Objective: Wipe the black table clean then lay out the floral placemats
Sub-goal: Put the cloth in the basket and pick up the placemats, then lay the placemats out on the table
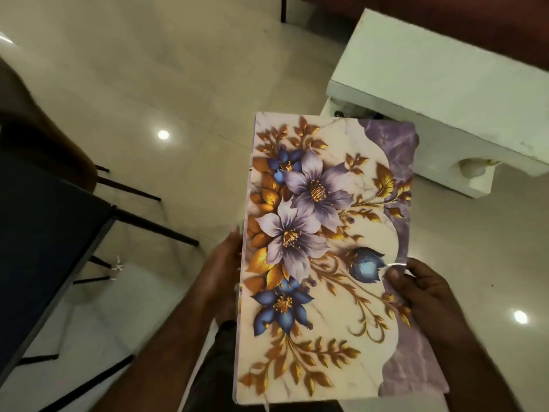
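Note:
I hold a stack of floral placemats (326, 251) in front of me, above the floor. The top mat is cream with purple and blue flowers, gold leaves and a purple marbled right edge. My left hand (221, 275) grips the stack's left edge, its fingers hidden behind the mats. My right hand (421, 289) holds the right edge, thumb pinching a lifted, shiny corner of the top mat. The black table (44, 233) lies at the left, its corner edge showing.
A brown chair (44, 135) with thin black legs stands by the table at the upper left. A white block-shaped bench (445, 72) sits on the glossy cream floor (178, 69) at the upper right, close behind the mats' far end.

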Tool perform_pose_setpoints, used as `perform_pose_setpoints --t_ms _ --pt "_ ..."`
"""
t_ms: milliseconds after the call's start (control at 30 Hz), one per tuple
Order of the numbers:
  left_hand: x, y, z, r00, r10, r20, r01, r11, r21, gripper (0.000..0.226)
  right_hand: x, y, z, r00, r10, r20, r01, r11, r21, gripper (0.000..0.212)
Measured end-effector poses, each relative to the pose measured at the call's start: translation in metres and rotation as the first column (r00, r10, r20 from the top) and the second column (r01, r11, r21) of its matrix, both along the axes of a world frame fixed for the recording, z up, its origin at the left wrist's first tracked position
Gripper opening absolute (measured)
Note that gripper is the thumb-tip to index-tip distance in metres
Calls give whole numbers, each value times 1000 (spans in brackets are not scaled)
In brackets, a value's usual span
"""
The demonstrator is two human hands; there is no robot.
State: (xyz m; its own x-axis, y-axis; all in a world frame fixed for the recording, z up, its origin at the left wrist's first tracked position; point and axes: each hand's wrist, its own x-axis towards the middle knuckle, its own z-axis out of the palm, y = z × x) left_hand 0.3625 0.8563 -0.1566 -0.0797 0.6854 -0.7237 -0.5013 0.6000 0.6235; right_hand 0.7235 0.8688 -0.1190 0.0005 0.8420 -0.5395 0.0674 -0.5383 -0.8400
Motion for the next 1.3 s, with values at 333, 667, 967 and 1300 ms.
perform_pose_setpoints --t_ms 333,667,967,1300 --pt "-73 -96 112 979 153 -138 -111 956 273 37 -115 29 86 955 287 -80 -272 949 162 19" --pt "-189 -217 139 861 412 -300 -321 896 308 50 -280 -2 109 822 567 -57 -553 818 160 27" --pt "-311 -347 146 731 610 -307 -513 787 342 42 -477 -76 122 637 755 154 -766 599 233 27" --pt "-425 -388 144 405 691 -599 -683 664 304 31 -658 -100 113 500 806 317 -865 448 227 22"
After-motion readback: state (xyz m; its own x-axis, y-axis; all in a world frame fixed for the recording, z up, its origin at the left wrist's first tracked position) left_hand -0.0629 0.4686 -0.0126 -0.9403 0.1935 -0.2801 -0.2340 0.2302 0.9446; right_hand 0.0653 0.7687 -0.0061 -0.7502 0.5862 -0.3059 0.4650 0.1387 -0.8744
